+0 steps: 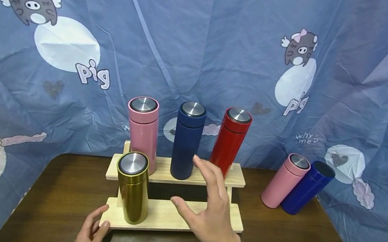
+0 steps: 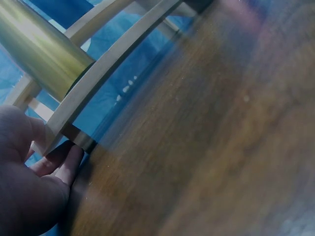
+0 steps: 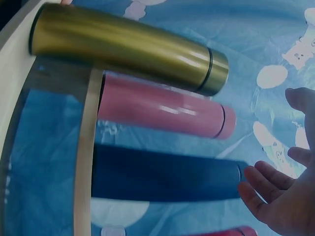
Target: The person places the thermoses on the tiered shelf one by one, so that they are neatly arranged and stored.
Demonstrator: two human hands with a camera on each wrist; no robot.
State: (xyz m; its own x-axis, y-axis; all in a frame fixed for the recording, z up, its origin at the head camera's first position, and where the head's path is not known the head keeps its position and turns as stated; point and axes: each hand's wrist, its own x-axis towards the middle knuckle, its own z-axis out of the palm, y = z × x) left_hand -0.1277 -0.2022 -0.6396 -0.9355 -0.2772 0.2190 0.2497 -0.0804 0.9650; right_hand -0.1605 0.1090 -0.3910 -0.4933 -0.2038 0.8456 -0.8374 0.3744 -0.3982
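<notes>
From here I see the gold bottle (image 1: pixel 135 196) upright at the left of the lower shelf of a pale wooden rack (image 1: pixel 175 215), its metallic cylinder topped by a brushed-steel disc. My left hand (image 1: pixel 89 234) pinches that shelf's left end; only the left wrist view shows fingers tucked beneath it. My right hand (image 1: pixel 211 220) is spread, thumb well apart, in front of the navy bottle (image 1: pixel 186 148); I cannot tell whether they touch. It hides the foot of the red bottle (image 1: pixel 229 145), which the right wrist view cuts off. A pink bottle (image 1: pixel 144 139) shares their upper shelf. Only the head view gives me another pink-and-blue pair (image 1: pixel 283 186) on the wood-grained table (image 1: pixel 62 189), before creased, pig-printed cloth (image 1: pixel 197 36).
</notes>
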